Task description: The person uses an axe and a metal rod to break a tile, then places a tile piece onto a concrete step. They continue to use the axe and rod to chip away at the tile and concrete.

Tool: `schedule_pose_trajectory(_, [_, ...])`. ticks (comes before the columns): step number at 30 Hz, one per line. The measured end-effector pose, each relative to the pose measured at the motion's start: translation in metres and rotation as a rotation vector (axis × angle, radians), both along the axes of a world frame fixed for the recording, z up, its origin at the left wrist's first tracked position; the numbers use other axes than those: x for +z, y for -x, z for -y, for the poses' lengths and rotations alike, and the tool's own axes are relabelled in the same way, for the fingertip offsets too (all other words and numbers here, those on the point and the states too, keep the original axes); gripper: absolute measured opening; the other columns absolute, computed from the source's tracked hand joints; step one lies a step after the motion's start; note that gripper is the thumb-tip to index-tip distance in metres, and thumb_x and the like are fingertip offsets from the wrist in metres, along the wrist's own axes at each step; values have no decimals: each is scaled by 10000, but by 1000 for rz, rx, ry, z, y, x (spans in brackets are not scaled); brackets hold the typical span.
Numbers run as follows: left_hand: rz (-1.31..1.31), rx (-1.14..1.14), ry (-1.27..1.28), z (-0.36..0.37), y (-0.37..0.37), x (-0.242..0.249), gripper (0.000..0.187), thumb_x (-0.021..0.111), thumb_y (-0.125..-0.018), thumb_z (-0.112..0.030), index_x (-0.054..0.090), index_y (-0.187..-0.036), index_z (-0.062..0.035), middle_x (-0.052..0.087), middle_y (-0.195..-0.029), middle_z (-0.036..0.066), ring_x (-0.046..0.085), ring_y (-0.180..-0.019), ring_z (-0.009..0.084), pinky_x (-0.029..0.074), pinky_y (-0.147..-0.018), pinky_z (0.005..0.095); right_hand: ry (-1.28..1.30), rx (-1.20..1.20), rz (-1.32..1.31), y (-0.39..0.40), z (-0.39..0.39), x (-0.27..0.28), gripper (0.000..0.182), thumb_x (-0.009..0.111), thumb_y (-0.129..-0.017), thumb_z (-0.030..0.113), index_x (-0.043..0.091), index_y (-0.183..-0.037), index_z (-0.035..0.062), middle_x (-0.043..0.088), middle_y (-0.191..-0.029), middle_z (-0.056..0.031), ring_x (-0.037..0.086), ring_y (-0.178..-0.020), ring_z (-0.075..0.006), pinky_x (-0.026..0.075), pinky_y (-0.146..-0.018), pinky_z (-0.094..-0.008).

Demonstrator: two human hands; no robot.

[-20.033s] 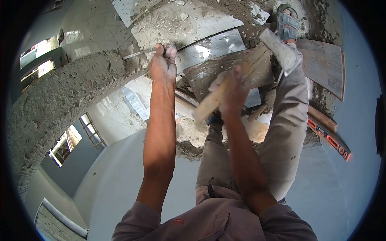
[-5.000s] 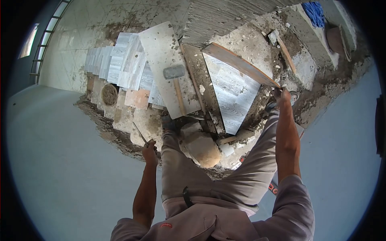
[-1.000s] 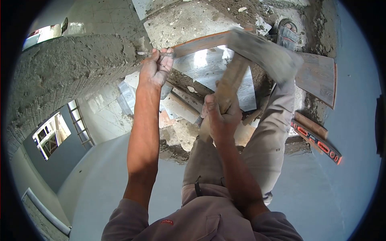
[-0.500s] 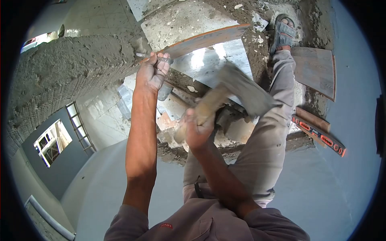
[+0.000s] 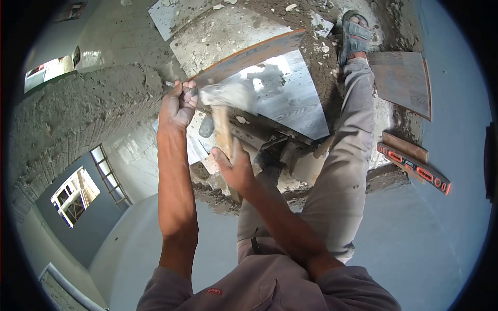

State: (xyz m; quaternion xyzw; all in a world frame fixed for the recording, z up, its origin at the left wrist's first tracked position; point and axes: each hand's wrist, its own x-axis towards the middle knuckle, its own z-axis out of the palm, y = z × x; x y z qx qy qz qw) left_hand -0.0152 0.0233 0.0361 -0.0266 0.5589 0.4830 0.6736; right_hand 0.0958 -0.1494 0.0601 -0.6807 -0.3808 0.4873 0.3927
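Note:
My left hand [image 5: 179, 106] is closed around a short metal chisel [image 5: 190, 91], whose tip points left at the edge of the rough cement ledge [image 5: 98, 98]. In my right hand [image 5: 236, 166] is the wooden handle of a hammer [image 5: 222, 129]. The hammer's head, blurred by motion, is just right of the chisel's struck end; whether they touch I cannot tell. Behind both hands stands a long narrow tile strip [image 5: 249, 52] with an orange edge, beside a grey wood-patterned tile [image 5: 295, 93].
A red-and-black spirit level [image 5: 414, 168] lies at the right by a small tile strip [image 5: 404, 147]. Another cut tile [image 5: 402, 83] rests near the blue wall. Rubble and broken pieces cover the ground around my sandalled foot [image 5: 357, 39]. A window opening [image 5: 75, 197] shows at left.
The hammer has swung left and its head is now at the chisel's end. My right hand has shifted left with it, and the whole view has moved slightly.

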Motion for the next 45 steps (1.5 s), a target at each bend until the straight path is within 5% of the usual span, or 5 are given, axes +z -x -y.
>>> schedule_pose_trajectory(12, [-58, 1, 21, -2, -18, 4, 71, 421, -855, -72, 437, -878, -6, 541, -767, 134, 589, -705, 257, 530, -635, 339, -64, -355, -434, -22, -5, 12, 342, 551, -792, 96, 429, -1075, -52, 577, -833, -135, 546, -731, -138, 440, -654, -266])
schedule_pose_trajectory(17, [-62, 107, 10, -12, -21, 3, 78, 398, -864, -72, 436, -898, -13, 539, -835, 168, 581, -748, 270, 524, -666, 353, 77, 30, 13, -2, -21, 3, 422, 560, -786, 180, 404, -1074, -86, 567, -796, -228, 582, -749, -323, 450, -656, -336])
schedule_pose_trajectory(22, [-18, -30, 7, -4, 0, 8, 99, 391, -870, -92, 430, -898, -6, 529, -814, 154, 578, -733, 253, 520, -671, 351, 5, -210, -319, 3, -18, 7, 489, 547, -779, 252, 379, -1108, -68, 543, -812, -293, 521, -779, -445, 440, -660, -416])
schedule_pose_trajectory(33, [-536, -103, 101, 26, -12, 8, 193, 398, -834, -129, 500, -900, 22, 388, -546, -4, 335, -388, 81, 247, -340, 215, -41, -203, -302, -55, -34, 30, 314, 568, -797, 139, 426, -1028, -20, 493, -689, -16, 452, -557, -59, 395, -468, -213])
schedule_pose_trajectory(45, [-103, -30, -151, 12, -50, 6, 166, 298, -907, -198, 401, -913, -68, 573, -861, 85, 492, -625, 164, 413, -506, 265, 66, -224, -315, -90, -39, 29, 334, 592, -783, 188, 454, -1018, -4, 511, -670, -23, 466, -510, -61, 392, -441, -210])
